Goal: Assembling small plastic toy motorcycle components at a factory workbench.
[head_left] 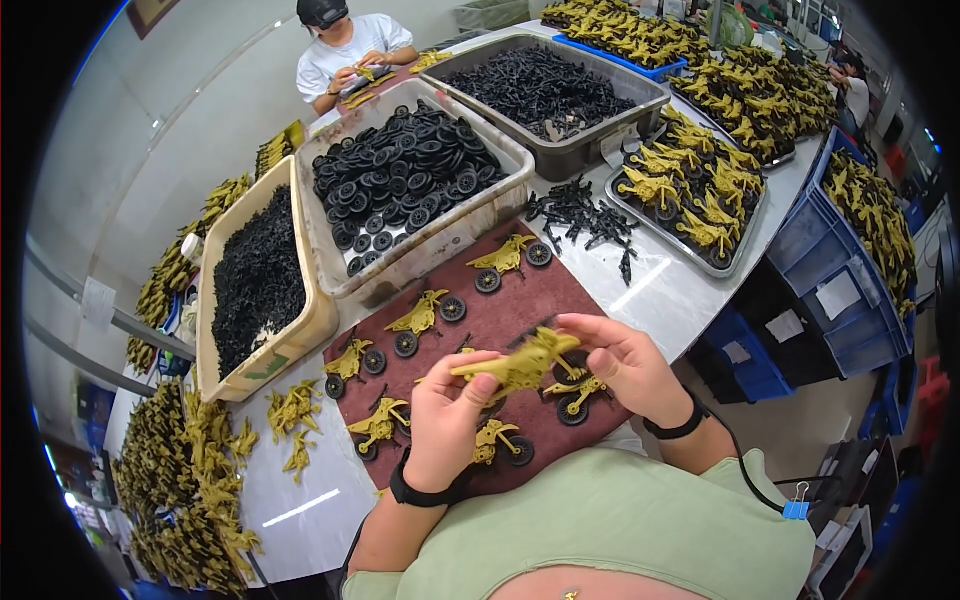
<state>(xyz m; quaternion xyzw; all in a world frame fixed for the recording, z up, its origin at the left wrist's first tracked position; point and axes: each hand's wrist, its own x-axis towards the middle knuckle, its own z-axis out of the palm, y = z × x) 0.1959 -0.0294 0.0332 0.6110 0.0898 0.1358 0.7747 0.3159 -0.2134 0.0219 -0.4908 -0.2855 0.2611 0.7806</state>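
A yellow plastic toy motorcycle body [525,362] is held up over the dark red mat [550,290]. My left hand [447,412] pinches its rear end between thumb and fingers. At the front end, my right hand [632,368] is closed on the same body, its fingertips by a dark part too blurred to name. Beneath my hands lie partly built toy motorcycles, among them one [377,425] by my left wrist and another [497,440] nearer me. Farther up the mat are yellow bodies [418,314], each with black wheels [453,309] beside it.
Beyond the mat stand a tub of black wheels [525,180], a cream tub of small black parts [325,325] and a grey tub [655,100]. Yellow bodies pile up at left [170,480]. A metal tray [735,262] holds toy motorcycles. A co-worker [355,55] sits across.
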